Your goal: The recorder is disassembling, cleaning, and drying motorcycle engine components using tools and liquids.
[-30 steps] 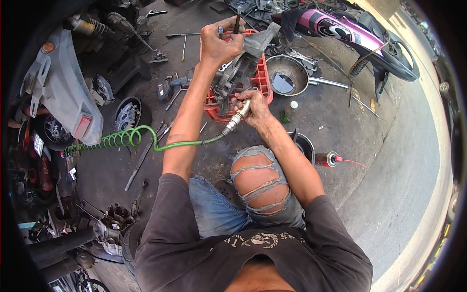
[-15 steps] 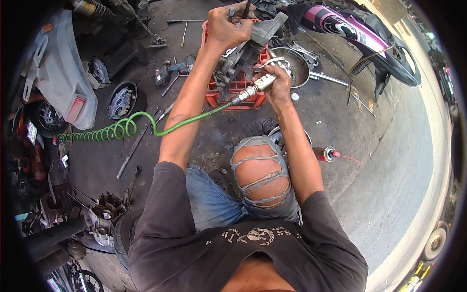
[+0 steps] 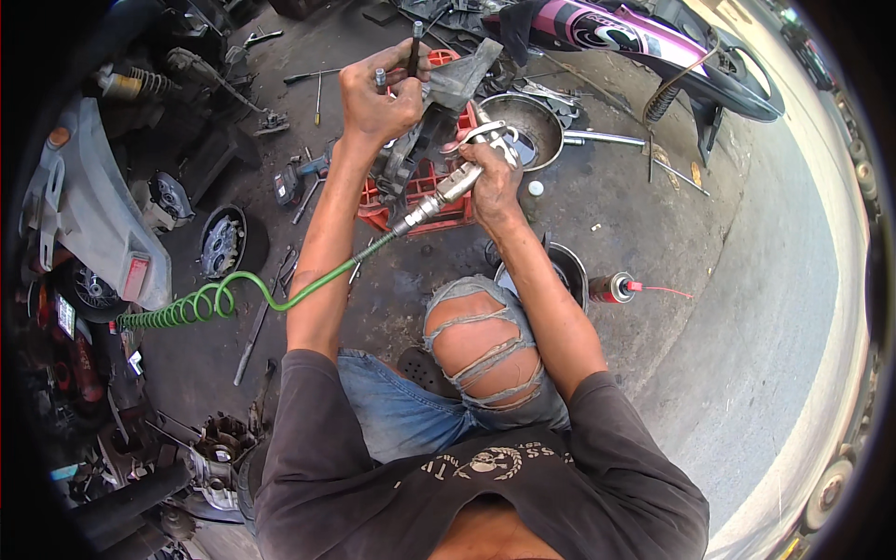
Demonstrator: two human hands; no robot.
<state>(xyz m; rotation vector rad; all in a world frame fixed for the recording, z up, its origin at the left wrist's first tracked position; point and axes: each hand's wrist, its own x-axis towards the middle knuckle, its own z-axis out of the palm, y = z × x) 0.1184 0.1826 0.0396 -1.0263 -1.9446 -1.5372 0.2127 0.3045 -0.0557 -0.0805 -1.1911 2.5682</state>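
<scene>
My left hand [image 3: 381,105] is closed around the upper end of a dark metal engine part [image 3: 399,175], with two studs [image 3: 416,45] poking up past its fingers. A grey wedge-shaped section [image 3: 463,78] juts out on the part's right. My right hand [image 3: 497,185] grips a silver air blow gun [image 3: 455,184] just right of the part. From the gun's rear a green coiled hose [image 3: 322,289] crosses over my left forearm to the left. Beneath the part sits a red plastic crate [image 3: 455,220]. The gun's nozzle end is partly hidden.
A round metal pan [image 3: 557,131] lies beyond my right hand, and another pan [image 3: 571,271] beside my knee. Near it is a spray can [image 3: 611,287] with a red straw. A cordless tool [image 3: 287,185], a wheel drum [image 3: 245,245] and a grey fender [image 3: 98,205] are leftward; pink-black bodywork [image 3: 644,42] is far right.
In the picture, both hands, the engine part and the blow gun now appear farther left and slightly lower; the surroundings shift too. Both grips stay the same.
</scene>
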